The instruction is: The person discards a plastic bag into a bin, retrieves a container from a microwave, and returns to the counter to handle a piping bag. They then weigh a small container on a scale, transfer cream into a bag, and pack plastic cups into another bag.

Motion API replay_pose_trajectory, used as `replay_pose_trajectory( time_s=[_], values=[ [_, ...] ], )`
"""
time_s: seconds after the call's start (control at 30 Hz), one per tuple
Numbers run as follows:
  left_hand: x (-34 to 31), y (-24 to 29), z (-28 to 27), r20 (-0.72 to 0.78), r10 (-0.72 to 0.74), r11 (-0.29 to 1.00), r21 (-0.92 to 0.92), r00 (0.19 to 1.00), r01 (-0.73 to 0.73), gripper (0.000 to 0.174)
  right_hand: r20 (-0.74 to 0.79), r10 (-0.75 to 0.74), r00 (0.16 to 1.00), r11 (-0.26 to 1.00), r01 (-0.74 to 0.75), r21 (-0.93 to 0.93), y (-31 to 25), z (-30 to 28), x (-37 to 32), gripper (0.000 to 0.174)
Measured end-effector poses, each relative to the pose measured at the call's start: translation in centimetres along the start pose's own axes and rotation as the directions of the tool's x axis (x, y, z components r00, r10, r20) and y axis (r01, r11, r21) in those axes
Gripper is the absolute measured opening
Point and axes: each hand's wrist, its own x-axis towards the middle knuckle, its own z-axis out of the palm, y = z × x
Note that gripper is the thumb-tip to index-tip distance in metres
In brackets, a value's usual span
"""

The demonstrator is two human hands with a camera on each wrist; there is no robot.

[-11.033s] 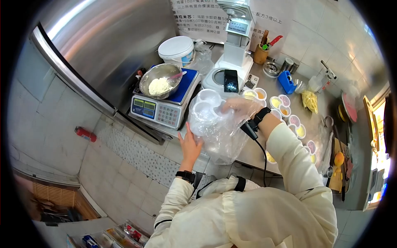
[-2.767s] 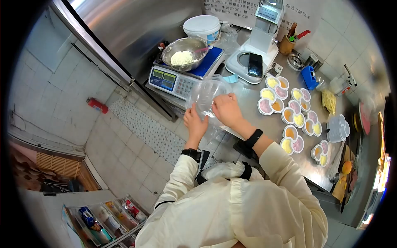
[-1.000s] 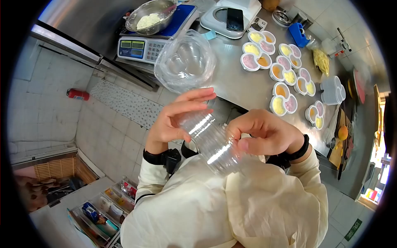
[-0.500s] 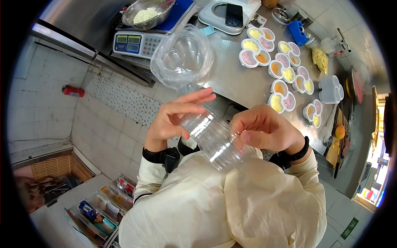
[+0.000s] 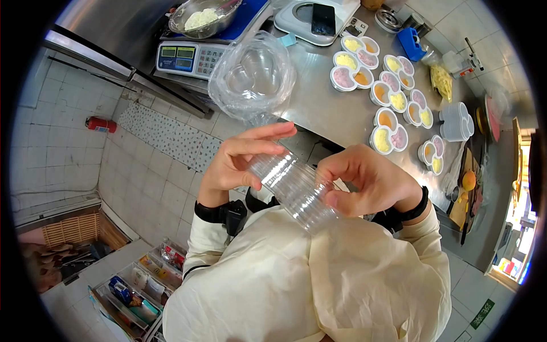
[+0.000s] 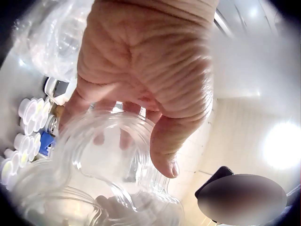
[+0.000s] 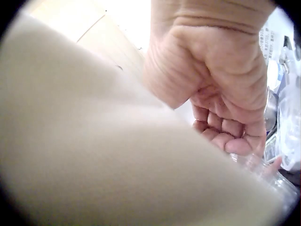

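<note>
A stack of clear, lobed plastic lids is held tilted in front of the chest. My left hand grips its upper left end, thumb on the near side and fingers over the far side. At the other end my right hand pinches the lid edges between thumb and curled fingers. From the left wrist view, the nested lids show rounded lobes beneath the palm. Fabric covers much of the right wrist view, where the right hand has curled fingers at the stack's edge.
A clear bag lies at the counter's front edge, beside a scale bearing a metal bowl. Several filled three-part cups stand on the steel counter. Stacked cups are farther right.
The lid stack has come out of the bag to the chest, and the bag lies on the counter. Stacked cups appeared at right after the first frame. Over the last half second the hands barely moved.
</note>
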Motion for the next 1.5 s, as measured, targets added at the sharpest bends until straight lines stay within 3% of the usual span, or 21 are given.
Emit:
replay_pose_trajectory(
  time_s=[0.13,0.37,0.53,0.7,0.77,0.83,1.0,1.07,1.1,1.13,1.17,1.23,1.27,1.33,1.43,1.5],
  values=[
    [0.0,0.4,0.2,0.004,-0.01,1.0,0.014,1.0,0.01,0.054,-0.027,-0.067,0.997,0.996,0.066,-0.065,0.2,0.3,-0.1,0.008],
    [-0.2,0.5,0.1,-0.005,-0.027,0.999,0.046,1.0,0.027,0.055,-0.045,-0.034,0.998,0.996,0.03,-0.079,0.4,0.3,-0.2,0.01],
    [0.0,0.9,0.1,0.004,-0.018,0.998,0.063,1.0,0.017,0.055,0.022,-0.241,0.97,0.956,0.242,-0.165,0.3,0.2,0.0,0.015],
    [0.2,1.8,0.5,-0.003,-0.022,0.991,0.135,1.0,0.022,0.053,0.011,-0.237,0.971,0.938,0.232,-0.256,-0.2,0.7,-0.4,0.016],
    [0.4,2.1,0.3,0.049,0.029,0.979,0.2,0.998,-0.038,0.053,0.019,-0.253,0.967,0.923,0.247,-0.294,-0.2,0.7,-0.3,0.016],
    [0.5,2.1,0.2,0.058,0.043,0.977,0.207,0.997,-0.054,0.054,0.031,-0.371,0.928,0.854,0.354,-0.382,-0.1,0.7,-0.2,0.014],
    [0.6,2.4,0.0,0.05,0.042,0.959,0.279,0.998,-0.054,0.065,0.024,-0.426,0.904,0.812,0.394,-0.431,0.4,0.1,0.1,0.014],
    [0.7,2.8,0.6,-0.151,-0.112,0.935,0.318,0.982,0.156,0.079,-0.04,-0.452,0.891,0.783,0.375,-0.496,0.6,-0.7,-0.4,0.015],
    [0.2,1.8,0.0,-0.174,-0.096,0.927,0.343,0.98,0.152,0.086,-0.101,-0.383,0.918,0.844,0.304,-0.442,0.8,-0.8,-0.5,0.017],
    [0.6,1.8,0.8,-0.245,-0.107,0.943,0.281,0.964,0.176,0.082,-0.165,-0.315,0.935,0.894,0.234,-0.381,1.0,-0.9,-0.8,0.021],
    [0.7,1.3,0.3,-0.236,-0.083,0.904,0.391,0.968,0.172,0.079,-0.23,-0.329,0.916,0.885,0.214,-0.413,1.5,-1.2,-0.9,0.021],
    [1.2,0.4,0.6,-0.323,-0.032,0.89,0.422,0.946,0.174,0.078,-0.276,-0.547,0.79,0.663,0.208,-0.719,2.5,-1.6,-0.9,0.035],
    [1.5,-0.1,0.6,-0.33,-0.027,0.886,0.429,0.944,0.176,0.077,-0.308,-0.556,0.772,0.656,0.181,-0.732,2.5,-1.7,-1.2,0.035],
    [1.8,-1.0,0.5,-0.319,-0.025,0.882,0.439,0.947,0.171,0.076,-0.363,-0.379,0.851,0.767,0.07,-0.638,2.6,-2.1,-1.5,0.043],
    [3.2,-2.1,1.0,-0.303,-0.005,0.868,0.472,0.953,0.155,0.076,-0.407,-0.462,0.788,0.724,0.071,-0.686,3.6,-3.2,-2.4,0.045],
    [4.6,-2.5,2.3,-0.293,-0.005,0.882,0.449,0.956,0.142,0.075,-0.429,-0.441,0.788,0.749,0.06,-0.66,3.3,-4.6,-3.7,0.045]
  ],
)
